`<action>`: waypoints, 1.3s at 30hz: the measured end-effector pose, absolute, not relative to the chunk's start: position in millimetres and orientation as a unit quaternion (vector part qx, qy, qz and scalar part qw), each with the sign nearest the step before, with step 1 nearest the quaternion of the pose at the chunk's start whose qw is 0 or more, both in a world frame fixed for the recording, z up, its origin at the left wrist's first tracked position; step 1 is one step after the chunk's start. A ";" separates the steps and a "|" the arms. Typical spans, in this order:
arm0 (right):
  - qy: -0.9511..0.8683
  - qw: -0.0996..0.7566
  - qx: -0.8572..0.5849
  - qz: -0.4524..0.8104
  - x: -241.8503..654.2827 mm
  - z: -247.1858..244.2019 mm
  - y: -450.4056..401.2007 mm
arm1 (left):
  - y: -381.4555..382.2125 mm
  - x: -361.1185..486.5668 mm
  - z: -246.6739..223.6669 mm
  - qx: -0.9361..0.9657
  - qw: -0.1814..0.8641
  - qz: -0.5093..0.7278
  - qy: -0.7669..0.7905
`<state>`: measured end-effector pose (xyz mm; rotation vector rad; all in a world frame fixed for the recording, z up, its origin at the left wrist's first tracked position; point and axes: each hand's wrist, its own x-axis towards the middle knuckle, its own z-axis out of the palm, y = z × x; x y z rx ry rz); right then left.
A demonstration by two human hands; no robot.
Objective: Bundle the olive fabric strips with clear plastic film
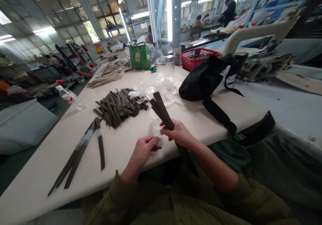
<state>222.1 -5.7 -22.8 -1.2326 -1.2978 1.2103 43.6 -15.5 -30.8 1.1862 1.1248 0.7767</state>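
My right hand (176,131) is closed around a few dark strips (162,110), which stick up and away from me and pass below the hand toward my lap. Between finger and thumb, my left hand (146,147) pinches a thin, clear plastic piece (159,140) close to the strips. A large heap of dark strips (118,106) lies beyond my hands on the left. Nearer the left edge rest bundled strips with a clear wrap (84,141) and a shorter wrapped bundle (100,146). Crumpled clear plastic (161,87) lies behind the held strips.
On the pale table (130,131) are a plastic bottle (70,98), light strips (108,74), a green bag (140,56), a lidded jar (169,67) and a black bag (201,79). A red basket (191,62) and a machine (261,64) stand right. People are farther back.
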 end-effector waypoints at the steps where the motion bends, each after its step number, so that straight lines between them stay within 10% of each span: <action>1: -0.533 0.470 -0.505 0.491 222.3 -22.6 -6.3 | -14.2 45.3 -30.6 0.504 0.629 0.339 0.485; 20: -0.520 0.451 -0.674 0.268 286.5 8.8 -19.6 | 0.4 42.9 -34.2 0.249 0.730 0.458 0.442; 28: -0.590 0.357 -0.516 0.507 241.7 -11.5 -76.0 | 7.1 50.2 -13.1 0.204 0.707 0.556 0.385; 39: -0.624 0.323 -0.501 0.506 223.4 -22.8 -75.5 | 0.9 49.8 -7.9 0.240 0.703 0.576 0.339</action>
